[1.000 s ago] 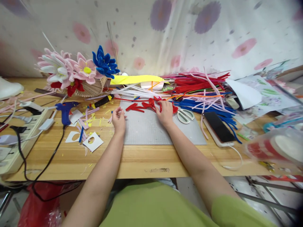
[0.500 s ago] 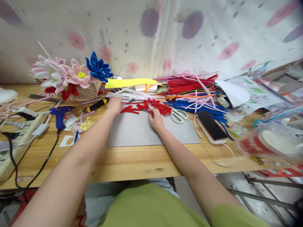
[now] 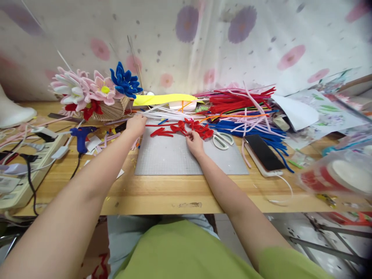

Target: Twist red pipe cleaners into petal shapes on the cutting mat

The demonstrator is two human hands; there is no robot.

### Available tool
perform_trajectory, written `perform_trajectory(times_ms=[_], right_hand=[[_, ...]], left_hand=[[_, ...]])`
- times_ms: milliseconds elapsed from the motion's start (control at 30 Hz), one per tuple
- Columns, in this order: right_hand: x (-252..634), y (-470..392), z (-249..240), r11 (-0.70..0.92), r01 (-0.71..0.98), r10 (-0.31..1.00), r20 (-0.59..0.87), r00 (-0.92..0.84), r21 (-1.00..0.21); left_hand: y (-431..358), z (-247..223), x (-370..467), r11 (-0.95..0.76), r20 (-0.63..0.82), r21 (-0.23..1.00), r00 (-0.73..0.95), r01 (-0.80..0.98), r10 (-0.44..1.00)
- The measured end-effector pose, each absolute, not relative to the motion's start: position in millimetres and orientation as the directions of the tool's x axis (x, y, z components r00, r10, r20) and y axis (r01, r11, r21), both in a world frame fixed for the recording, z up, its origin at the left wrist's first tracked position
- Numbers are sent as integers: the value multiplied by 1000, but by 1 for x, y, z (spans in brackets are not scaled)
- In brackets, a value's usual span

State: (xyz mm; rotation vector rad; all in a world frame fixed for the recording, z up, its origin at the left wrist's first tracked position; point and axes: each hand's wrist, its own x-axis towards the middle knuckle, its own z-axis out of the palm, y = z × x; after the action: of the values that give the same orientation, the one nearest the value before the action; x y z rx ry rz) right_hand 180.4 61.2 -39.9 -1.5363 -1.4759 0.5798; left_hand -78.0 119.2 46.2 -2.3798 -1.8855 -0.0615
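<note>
My right hand (image 3: 194, 142) is over the grey cutting mat (image 3: 162, 159). Its thumb and fingers are pinched at the edge of a cluster of looped red pipe cleaner pieces (image 3: 200, 129). Left of that lie several short red pipe cleaner strips (image 3: 161, 132). My left hand (image 3: 136, 124) reaches to the mat's back left corner, beside a bundle of white pipe cleaners (image 3: 158, 112); its fingertips are hidden, so its hold cannot be made out. White-handled scissors (image 3: 221, 140) rest right of the red pieces.
Pink, white, red and blue fuzzy flowers (image 3: 101, 87) stand at the back left. A blue glue gun (image 3: 83, 137) and a power strip (image 3: 31, 170) are on the left. Red pipe cleaners (image 3: 238, 102) and blue ones (image 3: 255, 133) pile behind a phone (image 3: 264, 152). A bagged cup (image 3: 334, 176) stands right.
The camera view has shifted slightly. My left hand has moved a little left and back at the mat's corner. My right hand stays at the red pieces.
</note>
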Motion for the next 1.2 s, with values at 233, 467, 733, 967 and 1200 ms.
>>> perform_trajectory(times_ms=[233,467,733,967,1200], right_hand=[[181,59,-39,145,524,951,265,161,-839],[182,59,-37,123,511,963,227,145,-851],[183,62,-44,165,499,957,260,127,-851],[179,47,-10,261,777,802,576,155,-572],[163,58,33,418,850,848,473,-239,-319]], left_hand=[[116,18,-59,-208,5,115,209,971,978],[111,41,-61,-233,78,-58,237,971,968],[107,91,-93,58,373,88,-87,994,924],[82,80,-95,27,473,117,-80,993,878],[60,66,-82,-247,500,95,168,964,849]])
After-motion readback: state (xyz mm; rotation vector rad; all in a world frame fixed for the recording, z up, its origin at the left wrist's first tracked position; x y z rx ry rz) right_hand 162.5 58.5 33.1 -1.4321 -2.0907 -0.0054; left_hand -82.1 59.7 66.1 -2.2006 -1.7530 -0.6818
